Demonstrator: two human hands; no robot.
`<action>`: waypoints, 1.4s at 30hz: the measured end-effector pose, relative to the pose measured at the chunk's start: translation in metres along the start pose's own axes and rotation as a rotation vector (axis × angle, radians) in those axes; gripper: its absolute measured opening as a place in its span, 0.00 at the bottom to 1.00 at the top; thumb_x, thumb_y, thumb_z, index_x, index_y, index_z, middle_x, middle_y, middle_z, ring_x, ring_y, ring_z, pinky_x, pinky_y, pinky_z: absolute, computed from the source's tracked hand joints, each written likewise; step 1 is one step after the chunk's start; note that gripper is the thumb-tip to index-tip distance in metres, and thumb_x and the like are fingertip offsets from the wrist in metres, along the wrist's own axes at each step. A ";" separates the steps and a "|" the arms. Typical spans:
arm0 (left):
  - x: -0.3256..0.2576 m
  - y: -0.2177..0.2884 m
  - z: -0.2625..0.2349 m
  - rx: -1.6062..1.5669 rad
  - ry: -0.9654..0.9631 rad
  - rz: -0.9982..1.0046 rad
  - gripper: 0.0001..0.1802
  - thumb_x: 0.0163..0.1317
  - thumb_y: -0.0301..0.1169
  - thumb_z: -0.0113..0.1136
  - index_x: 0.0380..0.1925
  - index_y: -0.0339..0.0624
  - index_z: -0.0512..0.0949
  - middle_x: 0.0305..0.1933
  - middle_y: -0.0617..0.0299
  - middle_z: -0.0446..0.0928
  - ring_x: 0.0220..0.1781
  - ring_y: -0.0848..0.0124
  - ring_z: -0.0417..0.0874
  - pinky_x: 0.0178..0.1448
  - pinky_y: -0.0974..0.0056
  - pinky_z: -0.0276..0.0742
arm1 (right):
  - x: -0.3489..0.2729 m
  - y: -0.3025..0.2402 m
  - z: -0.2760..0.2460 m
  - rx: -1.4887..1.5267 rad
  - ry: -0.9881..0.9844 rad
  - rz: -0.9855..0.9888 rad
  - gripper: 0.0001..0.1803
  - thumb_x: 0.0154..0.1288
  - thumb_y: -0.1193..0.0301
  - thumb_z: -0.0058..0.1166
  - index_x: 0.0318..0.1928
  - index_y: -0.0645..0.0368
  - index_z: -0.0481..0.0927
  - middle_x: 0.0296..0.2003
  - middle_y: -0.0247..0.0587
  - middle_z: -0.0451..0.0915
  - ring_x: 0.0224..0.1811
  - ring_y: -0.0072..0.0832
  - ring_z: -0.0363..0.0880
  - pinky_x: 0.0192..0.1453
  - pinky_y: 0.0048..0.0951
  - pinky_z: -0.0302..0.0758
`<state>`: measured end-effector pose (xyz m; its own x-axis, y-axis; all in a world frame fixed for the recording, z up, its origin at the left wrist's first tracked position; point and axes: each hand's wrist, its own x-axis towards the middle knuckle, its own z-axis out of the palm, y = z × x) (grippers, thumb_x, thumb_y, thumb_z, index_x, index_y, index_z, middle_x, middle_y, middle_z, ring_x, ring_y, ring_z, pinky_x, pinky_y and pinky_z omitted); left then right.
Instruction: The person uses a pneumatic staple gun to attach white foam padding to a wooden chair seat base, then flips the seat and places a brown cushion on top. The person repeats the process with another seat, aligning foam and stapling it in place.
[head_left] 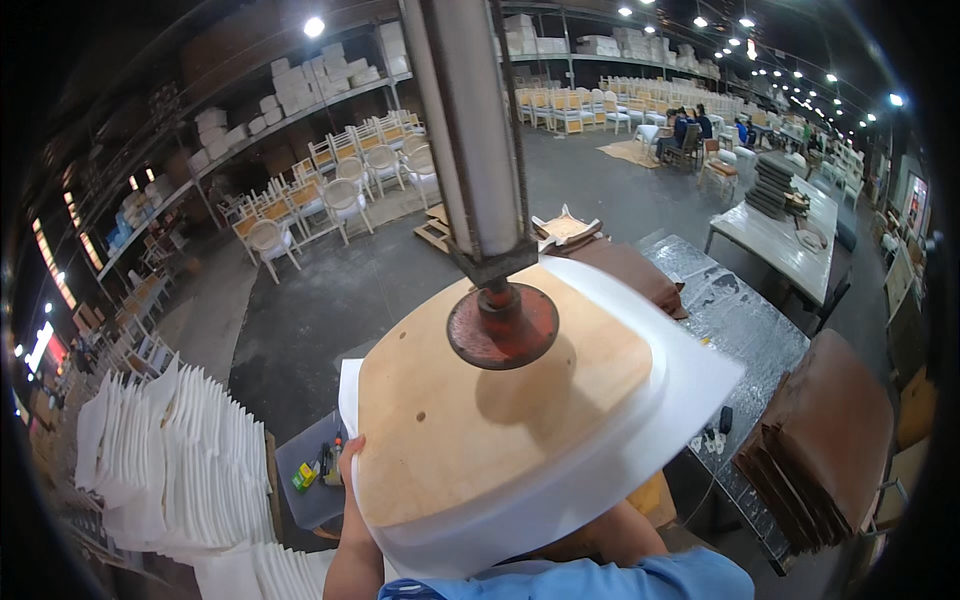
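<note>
A pale plywood seat board (470, 440) with small round holes lies on a larger white padding sheet (690, 375), which sticks out past its edges. At the board's left edge, my left hand (352, 458) is closed on the board and sheet, its fingers partly hidden. My right forearm (625, 532) reaches under the sheet's near right side, which hides that hand. Directly above the board hangs a red round press pad (503, 326) on a thick metal cylinder (465, 130). Its shadow falls on the wood; whether it touches cannot be told.
White padding sheets (185, 460) are stacked at the left, near a grey bin (305, 460) with small tools. Brown upholstery covers (820, 430) are piled at the right, beside a plastic-covered table (740, 300). Chairs (345, 195) and seated people (685, 130) are farther back.
</note>
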<state>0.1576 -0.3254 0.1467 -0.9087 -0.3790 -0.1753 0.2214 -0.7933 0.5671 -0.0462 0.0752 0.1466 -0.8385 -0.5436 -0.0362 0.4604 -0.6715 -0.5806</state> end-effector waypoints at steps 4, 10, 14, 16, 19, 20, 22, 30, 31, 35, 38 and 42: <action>0.014 -0.029 -0.020 0.110 0.099 -0.047 0.35 0.71 0.42 0.59 0.71 0.28 0.79 0.65 0.39 0.88 0.59 0.47 0.93 0.67 0.47 0.89 | 0.027 -0.019 0.017 -0.042 0.154 -0.031 0.42 0.75 0.53 0.68 0.81 0.60 0.71 0.71 0.48 0.80 0.71 0.42 0.80 0.73 0.51 0.81; 0.031 0.014 -0.029 0.364 0.129 -0.113 0.32 0.71 0.40 0.61 0.69 0.28 0.81 0.61 0.42 0.90 0.58 0.49 0.93 0.66 0.47 0.89 | 0.035 -0.033 0.008 -0.040 0.199 -0.029 0.42 0.75 0.53 0.68 0.81 0.59 0.71 0.71 0.48 0.80 0.72 0.42 0.80 0.74 0.51 0.81; 0.036 0.060 0.002 0.284 0.029 -0.082 0.37 0.81 0.48 0.55 0.79 0.31 0.73 0.73 0.40 0.84 0.69 0.47 0.89 0.74 0.45 0.85 | 0.039 -0.038 0.007 -0.098 0.204 -0.016 0.42 0.75 0.53 0.68 0.81 0.59 0.70 0.71 0.48 0.80 0.72 0.42 0.80 0.74 0.51 0.81; 0.040 0.064 0.031 0.160 -0.050 -0.020 0.41 0.86 0.56 0.50 0.83 0.34 0.68 0.78 0.41 0.79 0.74 0.47 0.86 0.78 0.44 0.81 | 0.040 -0.039 0.002 -0.134 0.214 -0.008 0.42 0.74 0.53 0.68 0.81 0.59 0.70 0.71 0.48 0.80 0.73 0.42 0.80 0.74 0.52 0.81; 0.035 0.057 0.074 -0.034 -0.228 0.005 0.41 0.90 0.58 0.44 0.85 0.36 0.66 0.81 0.43 0.77 0.77 0.50 0.84 0.80 0.45 0.79 | 0.041 -0.051 -0.009 -0.201 0.242 -0.028 0.42 0.74 0.53 0.68 0.81 0.59 0.70 0.72 0.48 0.80 0.73 0.42 0.80 0.74 0.52 0.81; 0.026 0.059 0.090 -0.076 -0.288 0.011 0.41 0.90 0.58 0.43 0.86 0.36 0.65 0.81 0.44 0.76 0.77 0.51 0.83 0.81 0.46 0.79 | 0.039 -0.054 -0.013 -0.215 0.245 -0.032 0.42 0.74 0.53 0.68 0.81 0.59 0.70 0.72 0.48 0.80 0.73 0.42 0.79 0.74 0.52 0.81; 0.006 0.044 0.099 -0.150 -0.346 0.048 0.41 0.90 0.57 0.43 0.86 0.36 0.65 0.81 0.44 0.77 0.77 0.52 0.83 0.81 0.47 0.79 | 0.038 -0.055 -0.016 -0.244 0.243 -0.015 0.43 0.74 0.53 0.68 0.81 0.59 0.70 0.72 0.48 0.80 0.73 0.43 0.79 0.75 0.52 0.81; 0.055 -0.146 0.045 -0.294 -0.097 0.180 0.40 0.91 0.56 0.43 0.85 0.35 0.66 0.81 0.44 0.77 0.77 0.53 0.83 0.80 0.48 0.79 | 0.005 -0.084 -0.029 -0.395 0.270 0.059 0.43 0.74 0.52 0.67 0.81 0.59 0.70 0.72 0.47 0.79 0.74 0.43 0.79 0.75 0.53 0.80; 0.058 -0.161 0.050 -0.291 -0.081 0.164 0.39 0.91 0.56 0.43 0.85 0.35 0.66 0.81 0.44 0.77 0.77 0.53 0.83 0.80 0.48 0.79 | -0.007 -0.095 -0.033 -0.397 0.287 0.052 0.43 0.74 0.52 0.67 0.81 0.58 0.70 0.72 0.47 0.79 0.74 0.43 0.79 0.75 0.53 0.80; 0.061 -0.196 0.042 -0.290 0.006 0.156 0.39 0.91 0.55 0.43 0.85 0.35 0.66 0.81 0.45 0.77 0.77 0.54 0.83 0.80 0.49 0.79 | -0.030 -0.119 -0.034 -0.434 0.326 0.092 0.43 0.73 0.52 0.67 0.81 0.58 0.70 0.72 0.47 0.79 0.75 0.43 0.79 0.76 0.53 0.80; 0.064 -0.211 0.040 -0.285 0.020 0.131 0.39 0.91 0.55 0.43 0.85 0.35 0.66 0.80 0.45 0.78 0.77 0.54 0.84 0.80 0.49 0.79 | -0.050 -0.139 -0.037 -0.461 0.349 0.099 0.43 0.73 0.52 0.67 0.81 0.58 0.70 0.72 0.47 0.79 0.75 0.43 0.78 0.76 0.53 0.80; 0.067 -0.208 0.036 -0.251 0.027 0.101 0.38 0.92 0.54 0.43 0.85 0.34 0.67 0.80 0.45 0.78 0.77 0.55 0.84 0.80 0.50 0.79 | -0.077 -0.155 -0.047 -0.440 0.362 0.137 0.44 0.73 0.52 0.67 0.81 0.58 0.69 0.72 0.47 0.79 0.75 0.43 0.78 0.76 0.53 0.80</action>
<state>0.0378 -0.1686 0.0453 -0.8687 -0.4718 -0.1511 0.3942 -0.8430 0.3660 -0.0670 0.2446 0.2014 -0.8615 -0.3526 -0.3655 0.4724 -0.2925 -0.8314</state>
